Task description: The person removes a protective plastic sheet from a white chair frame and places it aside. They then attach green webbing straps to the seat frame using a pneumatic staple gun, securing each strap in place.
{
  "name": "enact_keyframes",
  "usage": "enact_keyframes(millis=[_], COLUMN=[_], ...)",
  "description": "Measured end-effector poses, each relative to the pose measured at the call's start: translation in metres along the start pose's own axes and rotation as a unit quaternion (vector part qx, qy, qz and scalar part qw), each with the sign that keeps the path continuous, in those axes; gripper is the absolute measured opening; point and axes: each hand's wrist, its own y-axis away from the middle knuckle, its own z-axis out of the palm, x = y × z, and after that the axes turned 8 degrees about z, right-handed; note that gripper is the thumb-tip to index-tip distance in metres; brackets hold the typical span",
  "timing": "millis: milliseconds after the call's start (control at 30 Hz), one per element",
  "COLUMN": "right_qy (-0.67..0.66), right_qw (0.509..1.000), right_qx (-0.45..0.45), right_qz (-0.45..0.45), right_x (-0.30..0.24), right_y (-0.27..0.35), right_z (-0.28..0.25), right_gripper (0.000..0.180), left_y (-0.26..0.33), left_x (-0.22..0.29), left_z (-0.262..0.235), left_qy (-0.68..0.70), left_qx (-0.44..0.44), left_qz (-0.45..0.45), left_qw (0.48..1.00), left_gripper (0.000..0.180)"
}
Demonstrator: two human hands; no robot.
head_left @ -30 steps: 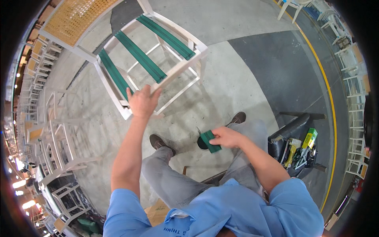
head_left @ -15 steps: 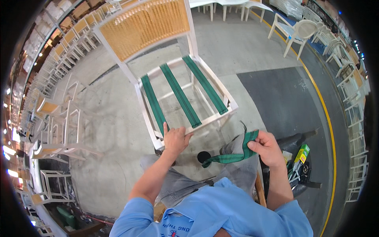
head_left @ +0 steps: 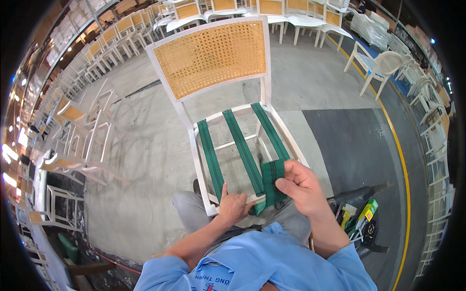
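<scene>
A white wooden chair (head_left: 197,162) with a woven cane back (head_left: 213,60) stands in front of me, close to my knees. Three dark green webbing straps run from back to front across its open seat frame: a left strap (head_left: 209,150), a middle strap (head_left: 241,150) and a right strap (head_left: 270,131). My left hand (head_left: 233,207) is closed at the front rail, its index finger stretched along the front end of the left strap. Between thumb and fingers, my right hand (head_left: 302,188) pinches a loose length of green webbing (head_left: 273,182) that hangs before the front rail.
On the floor to my right lie a green-yellow box (head_left: 370,209) and several tools. A white armchair (head_left: 374,68) stands beyond a yellow floor line (head_left: 399,145). Unfinished chair frames (head_left: 92,140) are at the left, and rows of chairs (head_left: 187,10) line the back.
The chair appears lower in view, its whole back now showing. My right hand has brought the loose webbing left and up over the seat's front right. My left hand stays at the front rail.
</scene>
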Motion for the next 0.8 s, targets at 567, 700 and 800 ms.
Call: enact_keyframes(millis=[567, 700, 800], right_qy=[0.127, 0.120, 0.229], right_qw=[0.992, 0.986, 0.960], right_qx=[0.016, 0.084, 0.084], right_qz=[0.018, -0.079, -0.137], right_x=[0.044, 0.045, 0.037], right_y=[-0.053, -0.044, -0.040], right_z=[0.018, 0.035, 0.035], right_gripper=[0.014, 0.018, 0.019], left_y=[-0.035, -0.031, -0.027], left_x=[0.022, 0.021, 0.025], left_z=[-0.145, -0.139, -0.138], left_qy=[0.627, 0.641, 0.625], left_qx=[0.252, 0.246, 0.235], left_qz=[-0.163, -0.182, -0.204], left_qw=[0.719, 0.704, 0.716], left_gripper=[0.012, 0.011, 0.011])
